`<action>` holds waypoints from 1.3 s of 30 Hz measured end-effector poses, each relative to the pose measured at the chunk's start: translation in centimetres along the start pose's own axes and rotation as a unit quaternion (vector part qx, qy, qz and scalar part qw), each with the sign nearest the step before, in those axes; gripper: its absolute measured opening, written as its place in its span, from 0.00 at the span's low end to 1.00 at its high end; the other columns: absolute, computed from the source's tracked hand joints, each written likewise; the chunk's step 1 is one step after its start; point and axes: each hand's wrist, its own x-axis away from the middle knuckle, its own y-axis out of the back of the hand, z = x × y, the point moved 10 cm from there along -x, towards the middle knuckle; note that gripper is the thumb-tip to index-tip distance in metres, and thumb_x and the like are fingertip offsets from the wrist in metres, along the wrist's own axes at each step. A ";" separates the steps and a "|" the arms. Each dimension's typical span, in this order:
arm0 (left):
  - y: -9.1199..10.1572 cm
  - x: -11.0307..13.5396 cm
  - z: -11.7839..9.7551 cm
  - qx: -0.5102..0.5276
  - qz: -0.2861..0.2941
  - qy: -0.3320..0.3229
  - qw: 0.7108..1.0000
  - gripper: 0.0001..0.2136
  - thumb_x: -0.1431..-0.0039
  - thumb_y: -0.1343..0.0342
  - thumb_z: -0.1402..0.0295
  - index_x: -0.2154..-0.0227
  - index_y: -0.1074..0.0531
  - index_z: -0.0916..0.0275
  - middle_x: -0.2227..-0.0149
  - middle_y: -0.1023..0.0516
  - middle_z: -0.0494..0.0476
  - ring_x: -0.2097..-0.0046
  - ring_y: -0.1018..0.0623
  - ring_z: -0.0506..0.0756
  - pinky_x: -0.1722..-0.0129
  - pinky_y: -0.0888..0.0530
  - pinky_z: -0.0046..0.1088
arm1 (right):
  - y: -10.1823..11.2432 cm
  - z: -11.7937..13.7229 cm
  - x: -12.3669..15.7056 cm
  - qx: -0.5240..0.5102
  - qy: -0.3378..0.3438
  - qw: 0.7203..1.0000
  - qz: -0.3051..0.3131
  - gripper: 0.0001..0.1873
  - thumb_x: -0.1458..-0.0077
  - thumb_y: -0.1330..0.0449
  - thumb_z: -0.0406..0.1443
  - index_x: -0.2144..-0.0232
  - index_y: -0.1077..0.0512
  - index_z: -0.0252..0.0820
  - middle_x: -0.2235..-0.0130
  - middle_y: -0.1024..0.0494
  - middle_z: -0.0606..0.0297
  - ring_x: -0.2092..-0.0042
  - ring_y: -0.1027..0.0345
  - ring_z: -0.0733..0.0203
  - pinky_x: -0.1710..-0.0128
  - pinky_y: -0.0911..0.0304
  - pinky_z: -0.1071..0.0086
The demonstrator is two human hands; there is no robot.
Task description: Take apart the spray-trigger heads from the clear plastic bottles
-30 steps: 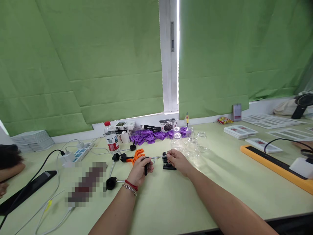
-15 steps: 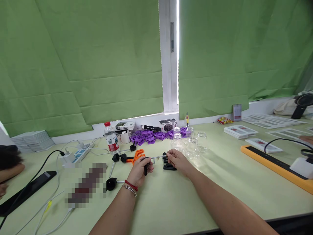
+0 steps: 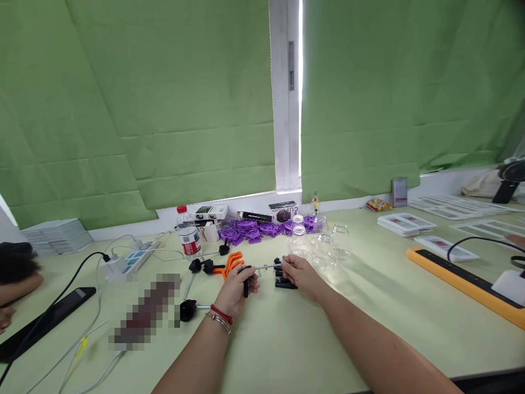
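My left hand (image 3: 238,287) is closed around a black handle (image 3: 246,285) with a thin metal rod (image 3: 266,267) sticking out to the right. My right hand (image 3: 298,272) pinches the far end of that rod, fingers pressed together. Small black parts (image 3: 284,283) lie on the table just under the rod. Orange plastic pieces (image 3: 229,262) sit right behind my left hand. Similar black-knobbed rods (image 3: 189,310) lie to the left.
Clear glass jars (image 3: 324,246) and purple plastic parts (image 3: 250,230) stand behind my hands, with a water bottle (image 3: 187,234) and power strip (image 3: 125,264) at left. A long orange bar (image 3: 463,279) lies at right. Another person's arm (image 3: 16,279) rests at far left.
The view has shifted slightly. Both hands keep the same hold on the rod in nearly the same place.
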 end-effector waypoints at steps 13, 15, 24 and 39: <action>0.0 0.0 -0.1 0.000 0.001 -0.001 1.000 0.14 0.56 0.35 0.63 0.73 0.34 0.64 0.75 0.28 0.52 0.78 0.27 0.48 0.80 0.32 0.23 | 0.1 0.7 0.2 -0.013 0.017 1.000 -0.008 0.15 0.54 0.39 0.45 0.68 0.34 0.41 0.77 0.34 0.72 0.79 0.49 0.72 0.79 0.53 0.74; -0.1 0.1 -0.1 0.000 0.002 0.002 1.000 0.14 0.56 0.35 0.63 0.73 0.34 0.64 0.75 0.28 0.51 0.78 0.27 0.48 0.80 0.32 0.23 | 0.1 0.7 0.2 -0.006 0.012 1.000 -0.011 0.15 0.54 0.39 0.45 0.69 0.34 0.41 0.77 0.34 0.72 0.79 0.49 0.72 0.79 0.53 0.74; -0.1 0.1 0.1 -0.006 0.004 0.007 1.000 0.14 0.57 0.35 0.62 0.73 0.35 0.63 0.76 0.28 0.51 0.78 0.27 0.48 0.80 0.32 0.23 | 0.3 0.1 -0.1 0.006 0.004 1.000 -0.015 0.14 0.55 0.39 0.45 0.73 0.34 0.41 0.78 0.33 0.71 0.79 0.49 0.71 0.78 0.53 0.73; -0.1 0.2 -0.3 -0.094 -0.043 -0.048 0.994 0.16 0.56 0.37 0.60 0.70 0.37 0.61 0.75 0.30 0.50 0.79 0.29 0.49 0.83 0.36 0.23 | 1.0 -0.8 -0.5 0.033 0.000 0.999 -0.023 0.11 0.54 0.41 0.42 0.76 0.35 0.41 0.77 0.30 0.69 0.79 0.46 0.70 0.79 0.51 0.73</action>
